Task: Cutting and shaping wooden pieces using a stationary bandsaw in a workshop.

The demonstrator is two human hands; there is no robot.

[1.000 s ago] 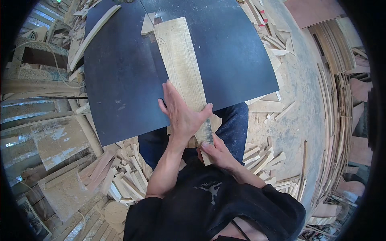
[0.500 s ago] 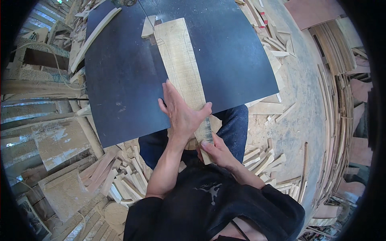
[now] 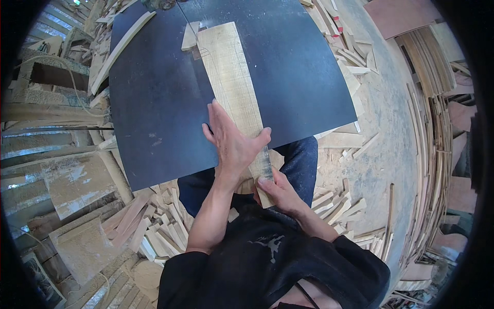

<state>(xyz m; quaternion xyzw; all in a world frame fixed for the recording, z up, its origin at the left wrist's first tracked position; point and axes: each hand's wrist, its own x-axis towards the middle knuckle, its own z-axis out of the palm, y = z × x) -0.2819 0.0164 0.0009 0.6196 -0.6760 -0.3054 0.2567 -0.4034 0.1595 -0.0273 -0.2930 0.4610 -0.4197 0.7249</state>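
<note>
A long pale wooden board (image 3: pixel 234 77) with pencil lines lies on the dark saw table (image 3: pixel 303 77), its near end jutting over the front edge toward me. My left hand (image 3: pixel 234 144) spans the board, thumb at its right edge and fingers along its left edge. My right hand (image 3: pixel 280 190) grips the near end, thumb on top; its other fingers are partly hidden underneath. At the board's far left corner stands a thin band saw blade (image 3: pixel 186 18). A small wood offcut (image 3: pixel 190 37) sits just left of the board there.
A curved wood strip (image 3: pixel 123 49) lies along the table's left edge. Offcuts (image 3: pixel 164 226) are heaped on the floor left of my legs, more offcuts (image 3: pixel 337 206) on the right. Stacked long strips (image 3: pixel 419 154) line the far right.
The board has slid slightly away from me along the blade, and both hands have moved forward with it. The small offcut looks slightly shifted.
</note>
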